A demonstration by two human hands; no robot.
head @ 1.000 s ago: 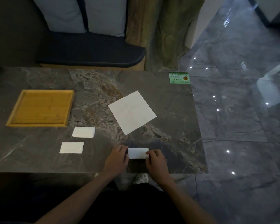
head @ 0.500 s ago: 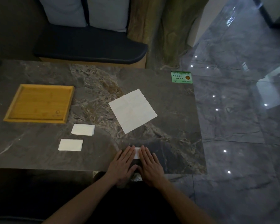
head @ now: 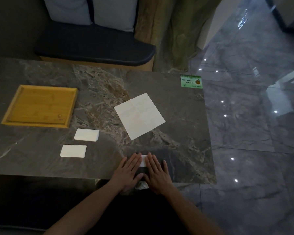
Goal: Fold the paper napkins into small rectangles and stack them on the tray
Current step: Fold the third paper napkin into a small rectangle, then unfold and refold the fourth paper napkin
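Observation:
A small folded white napkin (head: 143, 160) lies near the table's front edge, mostly covered by my hands. My left hand (head: 128, 172) and my right hand (head: 157, 173) lie flat on it, palms down, fingers stretched out side by side. An unfolded white napkin (head: 139, 115) lies flat in the middle of the table, beyond my hands. Two folded napkin rectangles lie to the left: one (head: 86, 134) farther back, one (head: 73, 150) nearer. The wooden tray (head: 71, 107) sits at the left with nothing in it.
The dark marble table (head: 176, 133) ends at the right above a glossy tiled floor (head: 253, 133). A green card (head: 191, 81) sits at the table's far right corner. A cushioned bench (head: 95, 46) stands behind the table.
My hands went from pinching the folded napkin at its ends to lying flat on top of it. The camera view shifted slightly.

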